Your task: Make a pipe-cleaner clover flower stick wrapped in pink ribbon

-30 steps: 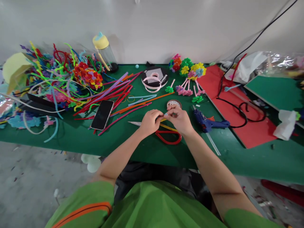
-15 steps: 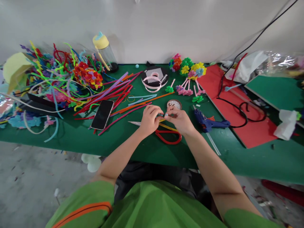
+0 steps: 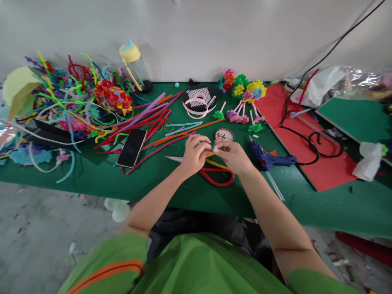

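Above the table's front half, my left hand [image 3: 196, 153] and my right hand [image 3: 231, 154] face each other, fingers closed in a pinch. A tiny light-blue bit [image 3: 215, 148] shows at the fingertips; its kind is hidden. Below them lie scissors [image 3: 218, 182] with red handles, the blades pointing left and partly covered by my left hand. A yellow strip [image 3: 218, 164], like a pipe cleaner, lies by the handles. Just beyond my right hand stands a small round dish of white beads [image 3: 224, 134].
A phone [image 3: 132, 148] and loose pipe cleaners [image 3: 156, 116] lie left, near a colourful heap [image 3: 76, 98]. A ribbon spool [image 3: 199, 100] and pipe-cleaner flowers [image 3: 241, 110] lie behind. At right are a blue glue gun [image 3: 269, 159], its black cord and a red board [image 3: 318, 167].
My fingers have shifted very slightly around the small light-blue bit. Both hands stay in nearly the same place, and the things on the table have not moved.
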Tool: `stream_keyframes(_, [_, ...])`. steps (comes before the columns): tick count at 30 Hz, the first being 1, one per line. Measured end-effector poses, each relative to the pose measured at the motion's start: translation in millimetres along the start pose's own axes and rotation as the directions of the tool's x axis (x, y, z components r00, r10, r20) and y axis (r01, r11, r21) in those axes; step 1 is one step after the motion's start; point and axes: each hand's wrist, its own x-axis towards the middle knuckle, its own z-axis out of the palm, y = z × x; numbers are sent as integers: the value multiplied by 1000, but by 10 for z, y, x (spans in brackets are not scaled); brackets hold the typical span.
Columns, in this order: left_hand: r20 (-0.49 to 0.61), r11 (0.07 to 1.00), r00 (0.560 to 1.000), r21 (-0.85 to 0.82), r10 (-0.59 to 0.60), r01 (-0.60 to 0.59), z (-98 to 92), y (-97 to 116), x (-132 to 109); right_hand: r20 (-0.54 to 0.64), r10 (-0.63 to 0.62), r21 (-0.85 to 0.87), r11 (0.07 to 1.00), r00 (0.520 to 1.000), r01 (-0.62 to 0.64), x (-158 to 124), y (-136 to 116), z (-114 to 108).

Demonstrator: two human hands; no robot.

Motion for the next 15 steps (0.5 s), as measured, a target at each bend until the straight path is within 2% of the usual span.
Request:
stream_keyframes(5, [2,1000,1000,-14,-13,13,-15,11,14,1,51,91,995,999,-51,-8,-76,38])
stream_keyframes(15, [13,1000,1000,-11,-1,1,11,1,3,36,-36,-117,992,999,40,-10,13,8])
